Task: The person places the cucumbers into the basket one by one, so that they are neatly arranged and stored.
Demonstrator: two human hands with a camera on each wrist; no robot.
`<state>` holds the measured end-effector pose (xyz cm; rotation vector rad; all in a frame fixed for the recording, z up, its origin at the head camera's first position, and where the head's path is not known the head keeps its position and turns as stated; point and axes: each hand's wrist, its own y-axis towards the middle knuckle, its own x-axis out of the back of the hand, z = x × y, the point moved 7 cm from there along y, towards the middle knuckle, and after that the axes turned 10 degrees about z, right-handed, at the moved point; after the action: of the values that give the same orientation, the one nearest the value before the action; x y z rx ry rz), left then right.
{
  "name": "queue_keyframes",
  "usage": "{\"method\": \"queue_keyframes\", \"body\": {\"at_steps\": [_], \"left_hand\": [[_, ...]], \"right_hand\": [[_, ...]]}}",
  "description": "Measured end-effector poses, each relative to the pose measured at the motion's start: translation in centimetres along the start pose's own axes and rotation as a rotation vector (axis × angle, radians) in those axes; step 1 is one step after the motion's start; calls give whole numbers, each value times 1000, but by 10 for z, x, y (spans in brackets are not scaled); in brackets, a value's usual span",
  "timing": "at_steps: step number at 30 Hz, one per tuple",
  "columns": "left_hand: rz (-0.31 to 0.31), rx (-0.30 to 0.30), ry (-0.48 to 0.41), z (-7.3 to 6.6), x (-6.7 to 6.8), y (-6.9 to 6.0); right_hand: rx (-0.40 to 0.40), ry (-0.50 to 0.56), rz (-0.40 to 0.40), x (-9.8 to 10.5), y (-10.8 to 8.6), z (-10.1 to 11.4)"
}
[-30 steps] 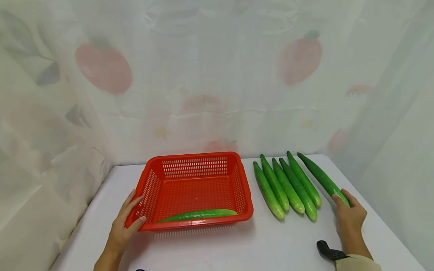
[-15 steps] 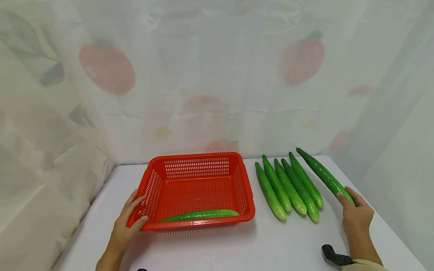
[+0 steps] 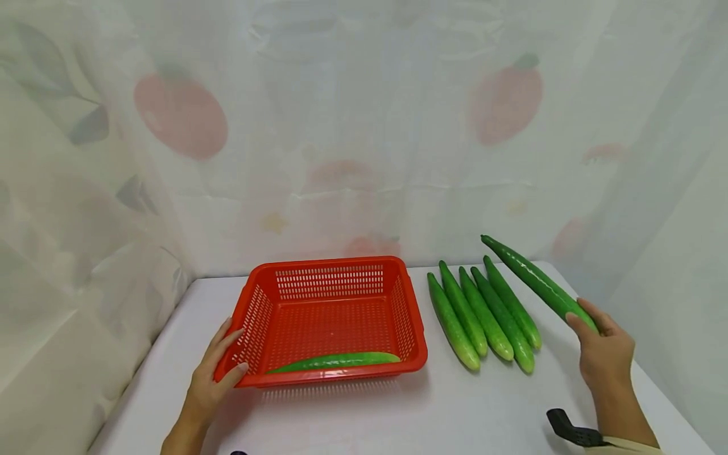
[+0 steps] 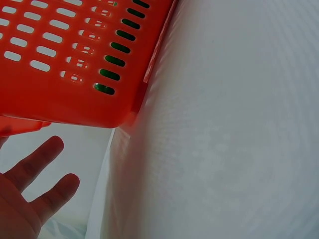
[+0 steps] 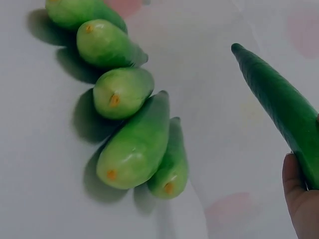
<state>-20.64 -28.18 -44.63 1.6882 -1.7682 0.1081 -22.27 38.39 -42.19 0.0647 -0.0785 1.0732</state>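
Note:
Around the lower end of a long green cucumber [image 3: 534, 277], my right hand [image 3: 607, 351] keeps its grip at the right of the table. The cucumber slants up to the left, raised off the tabletop. In the right wrist view my thumb [image 5: 294, 181] lies along its side. My left hand [image 3: 207, 376] rests at the front left corner of a red plastic basket [image 3: 335, 374], its thumb on the rim. Two straight, spread fingers [image 4: 37, 162] show apart from the basket wall in the left wrist view. One cucumber [image 3: 335, 360] lies inside along the front wall.
Several cucumbers [image 3: 478, 313] lie side by side on the white table [image 3: 364, 420], right of the basket. Behind the table hangs a pale curtain [image 3: 364, 126] with faded fruit prints. A black wrist mount [image 3: 571, 430] sticks out from the right wrist.
My right hand has lifted the cucumber off the table; its far tip has moved up and left. The left hand and basket hold their place, aside from a slight view shift.

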Motion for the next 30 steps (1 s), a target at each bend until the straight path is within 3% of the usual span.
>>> {"method": "queue_keyframes", "body": {"at_steps": [4,13,20,25,30], "left_hand": [[-4,7,1,0,1,0],[0,14,-6,0,0,0],[5,82,1,2,0,-1],[5,94,3,3,0,-1],[4,88,4,3,0,-1]], "right_hand": [[53,1,37,-3,-4,15],[182,167,132,-17,-10,43],[298,312,272,-30,-16,59],[379,393,358,-41,-23,72],[428,403,427,-51,-28,83]]}}
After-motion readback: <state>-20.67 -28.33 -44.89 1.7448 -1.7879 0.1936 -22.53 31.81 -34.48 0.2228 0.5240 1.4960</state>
